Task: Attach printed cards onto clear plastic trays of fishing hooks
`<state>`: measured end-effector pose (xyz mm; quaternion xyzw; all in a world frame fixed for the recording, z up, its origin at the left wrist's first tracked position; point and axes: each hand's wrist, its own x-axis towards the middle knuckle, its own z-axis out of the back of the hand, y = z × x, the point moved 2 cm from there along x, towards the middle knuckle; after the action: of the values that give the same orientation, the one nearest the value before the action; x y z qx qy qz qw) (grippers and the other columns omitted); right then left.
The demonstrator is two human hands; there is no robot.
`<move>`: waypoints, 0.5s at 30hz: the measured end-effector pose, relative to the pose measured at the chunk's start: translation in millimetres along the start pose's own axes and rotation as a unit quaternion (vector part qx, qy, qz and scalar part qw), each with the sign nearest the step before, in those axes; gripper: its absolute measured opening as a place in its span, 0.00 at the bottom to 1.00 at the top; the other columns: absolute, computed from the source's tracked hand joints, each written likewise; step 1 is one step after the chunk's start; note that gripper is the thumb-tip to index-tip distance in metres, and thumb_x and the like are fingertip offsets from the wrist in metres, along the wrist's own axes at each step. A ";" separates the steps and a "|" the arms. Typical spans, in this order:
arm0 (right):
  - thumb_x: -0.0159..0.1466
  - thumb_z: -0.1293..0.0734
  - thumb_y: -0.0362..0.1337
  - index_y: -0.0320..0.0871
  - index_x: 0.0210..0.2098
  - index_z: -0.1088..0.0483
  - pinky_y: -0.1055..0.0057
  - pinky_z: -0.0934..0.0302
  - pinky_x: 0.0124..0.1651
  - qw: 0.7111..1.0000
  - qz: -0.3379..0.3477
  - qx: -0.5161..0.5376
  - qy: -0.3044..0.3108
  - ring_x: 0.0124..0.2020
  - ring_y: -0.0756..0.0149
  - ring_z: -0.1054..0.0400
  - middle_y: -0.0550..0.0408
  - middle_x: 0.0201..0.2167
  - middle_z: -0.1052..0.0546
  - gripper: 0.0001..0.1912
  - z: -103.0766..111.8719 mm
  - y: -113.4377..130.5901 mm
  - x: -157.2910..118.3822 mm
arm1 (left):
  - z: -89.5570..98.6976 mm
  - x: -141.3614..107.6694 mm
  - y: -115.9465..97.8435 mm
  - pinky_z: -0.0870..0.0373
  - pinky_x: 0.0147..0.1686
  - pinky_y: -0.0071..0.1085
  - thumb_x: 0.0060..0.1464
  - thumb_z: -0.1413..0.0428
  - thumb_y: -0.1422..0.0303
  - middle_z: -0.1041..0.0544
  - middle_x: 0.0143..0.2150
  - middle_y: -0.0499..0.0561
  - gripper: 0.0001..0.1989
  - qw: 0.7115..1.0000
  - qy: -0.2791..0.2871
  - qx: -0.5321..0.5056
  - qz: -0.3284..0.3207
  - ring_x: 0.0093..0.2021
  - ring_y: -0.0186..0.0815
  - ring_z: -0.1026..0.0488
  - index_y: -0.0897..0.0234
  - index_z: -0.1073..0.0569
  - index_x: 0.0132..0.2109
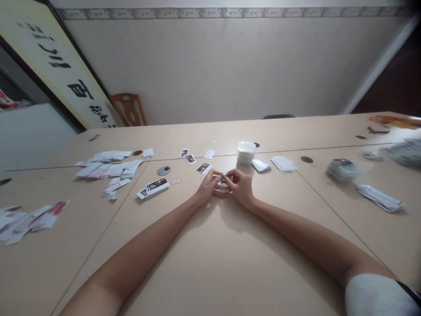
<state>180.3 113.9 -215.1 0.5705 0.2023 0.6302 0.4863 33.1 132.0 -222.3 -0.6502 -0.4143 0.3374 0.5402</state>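
The person's left hand point(208, 188) and right hand point(240, 188) meet above the worktop point(210, 254), each grip clamped on a small clear plastic case point(224, 186). Just beyond the left hand lies a printed card point(204, 168); beyond the right hand stands a stack of clear containers point(246, 152).

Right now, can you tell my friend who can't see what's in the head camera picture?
Two bare hands, left and right, hold a small clear thing above a pale table. Around them lie picture cards, papers and stacked clear boxes.
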 end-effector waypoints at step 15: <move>0.59 0.32 0.38 0.43 0.28 0.27 0.72 0.41 0.27 0.999 -0.037 0.036 0.000 0.22 0.69 0.35 0.58 0.20 0.27 0.06 -1.0 -6.0 1.0 | -0.1 -1.3 0.9 0.20 0.32 0.38 0.51 0.34 0.58 0.25 0.40 0.50 0.23 1.000 0.000 0.008 -0.011 0.35 0.40 0.19 0.61 0.37 0.45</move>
<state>181.8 117.7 -219.7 0.5797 0.2462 0.6040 0.4884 32.8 130.7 -223.1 -0.6414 -0.4187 0.3349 0.5487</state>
